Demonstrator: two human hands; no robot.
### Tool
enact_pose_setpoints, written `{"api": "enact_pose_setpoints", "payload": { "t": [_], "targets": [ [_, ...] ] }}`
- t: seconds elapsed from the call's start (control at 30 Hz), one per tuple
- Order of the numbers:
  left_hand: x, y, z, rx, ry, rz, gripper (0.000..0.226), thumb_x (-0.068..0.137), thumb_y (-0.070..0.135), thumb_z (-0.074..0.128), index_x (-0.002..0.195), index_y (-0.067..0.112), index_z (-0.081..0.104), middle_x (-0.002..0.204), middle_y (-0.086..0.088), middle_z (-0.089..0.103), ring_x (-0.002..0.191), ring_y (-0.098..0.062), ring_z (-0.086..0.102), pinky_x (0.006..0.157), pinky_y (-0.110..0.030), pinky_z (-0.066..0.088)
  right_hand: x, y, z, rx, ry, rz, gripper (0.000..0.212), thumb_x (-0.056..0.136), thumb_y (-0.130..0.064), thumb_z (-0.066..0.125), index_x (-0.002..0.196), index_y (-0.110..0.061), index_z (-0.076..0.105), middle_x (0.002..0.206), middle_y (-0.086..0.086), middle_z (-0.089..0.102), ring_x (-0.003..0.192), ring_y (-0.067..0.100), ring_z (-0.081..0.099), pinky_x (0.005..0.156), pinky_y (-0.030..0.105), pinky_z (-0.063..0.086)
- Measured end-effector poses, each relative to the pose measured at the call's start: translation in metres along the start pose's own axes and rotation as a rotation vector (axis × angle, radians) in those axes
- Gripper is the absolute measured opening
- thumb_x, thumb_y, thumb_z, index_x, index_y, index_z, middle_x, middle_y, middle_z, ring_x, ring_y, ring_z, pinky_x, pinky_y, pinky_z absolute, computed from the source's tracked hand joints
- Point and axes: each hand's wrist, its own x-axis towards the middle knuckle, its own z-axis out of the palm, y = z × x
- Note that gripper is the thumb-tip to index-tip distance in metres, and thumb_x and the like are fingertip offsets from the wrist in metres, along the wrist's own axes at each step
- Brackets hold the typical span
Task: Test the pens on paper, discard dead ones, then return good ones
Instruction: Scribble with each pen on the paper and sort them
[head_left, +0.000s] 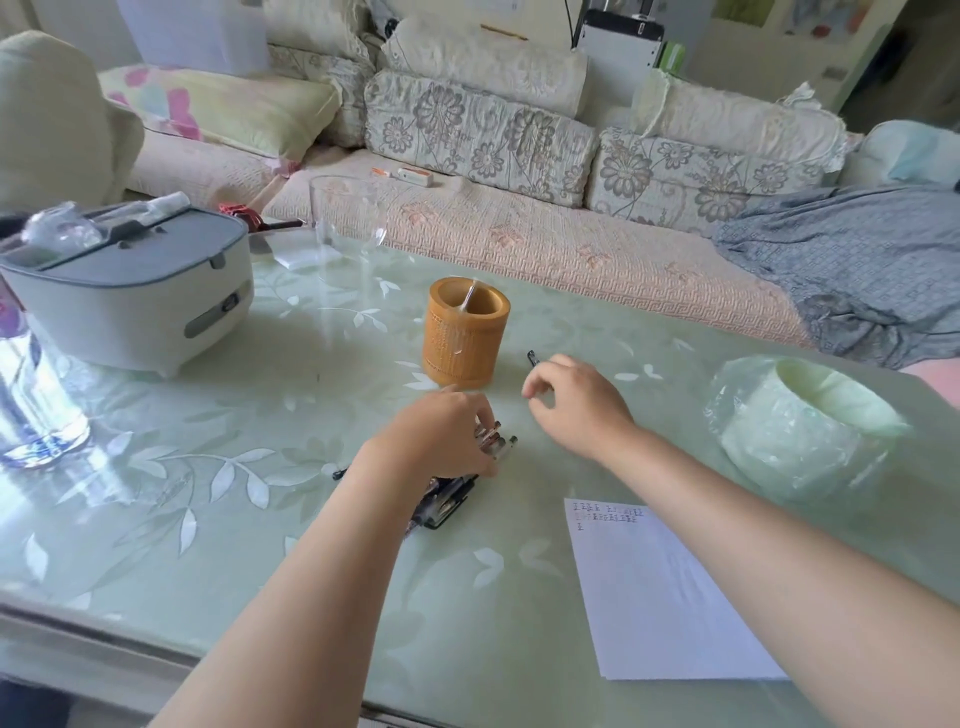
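Far left edge: clear glass (31, 405) on the tabletop (234, 519), with a grey-lidded white box (130, 291) just behind it. Empty-looking clear vase (348, 218) near the far edge, sofa (519, 234) beyond. Loose pen (340, 473) lies flat just left of the left wrist. Left hand (441, 436) centre frame, palm down, grip closed over a bundle (452, 499) of pens lying on the tabletop. Fingers curl round its far end; dark caps stick out toward the viewer from under the wrist. Bamboo holder (465, 332) stands upright just beyond that hand, apart from it, with one pen tip (470, 296) leaning inside. Right hand (571, 400) right of the holder, raised a little off the surface, fingers curled in a narrow grip pinching a dark pen (533, 359). Only its far end shows, past the fingertips and pointing away. Paper (660, 592) lies flat under the right forearm, near the front edge, with a few rows of test marks along its top. Far right: pale green roll (810, 421) in clear wrap, well apart from both hands.
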Motion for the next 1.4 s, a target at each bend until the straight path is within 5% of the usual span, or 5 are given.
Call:
{"api": "enact_pose_setpoints", "payload": {
  "t": [0.17,0.5,0.97,1.27,1.4],
  "targets": [
    [-0.007,-0.002,-0.004,-0.001,-0.043,0.015,0.036,0.082,0.031,0.065,0.118,0.031,0.061,0.113,0.000,0.051,0.109,-0.018,0.048,0.092,-0.031,0.044,-0.031,-0.020,0.001,0.062,-0.126,-0.323,0.020,0.075,-0.011,0.061,0.086,-0.026,0.067,0.089,-0.013,0.062,0.084,0.010,0.050,0.076,0.032,0.048],
    [-0.007,-0.006,-0.007,0.010,-0.108,-0.021,0.038,0.079,0.035,0.069,0.115,0.039,0.060,0.112,0.003,0.051,0.106,-0.016,0.047,0.089,-0.031,0.045,-0.045,-0.021,0.009,-0.159,-0.186,-0.425,0.022,0.078,-0.020,0.062,0.099,-0.023,0.066,0.096,-0.007,0.060,0.098,0.017,0.051,0.089,0.029,0.036],
    [-0.002,0.022,0.007,0.025,0.042,0.099,0.022,0.090,0.043,0.060,0.109,0.035,0.065,0.111,0.001,0.048,0.114,-0.018,0.039,0.098,-0.032,0.040,-0.070,0.010,-0.025,0.140,-0.202,-0.188,0.017,0.071,-0.011,0.058,0.082,-0.023,0.063,0.083,-0.009,0.057,0.078,0.010,0.058,0.073,0.028,0.050],
    [-0.008,0.062,0.015,-0.032,-0.044,0.156,0.014,0.091,0.033,0.058,0.096,0.037,0.071,0.088,0.019,0.067,0.074,0.003,0.056,0.060,-0.015,0.041,-0.109,0.051,-0.043,0.192,-0.088,0.006,0.020,0.075,-0.007,0.059,0.081,-0.026,0.056,0.080,-0.013,0.050,0.070,0.005,0.051,0.065,0.020,0.042],
    [-0.004,0.071,0.023,-0.009,-0.073,0.167,0.013,0.089,0.036,0.061,0.100,0.037,0.069,0.091,0.021,0.066,0.076,-0.001,0.055,0.065,-0.021,0.044,-0.116,0.059,-0.043,0.182,-0.088,0.034,0.020,0.079,-0.011,0.056,0.090,-0.027,0.055,0.084,-0.014,0.049,0.078,0.004,0.050,0.067,0.020,0.040]
  ]
}}
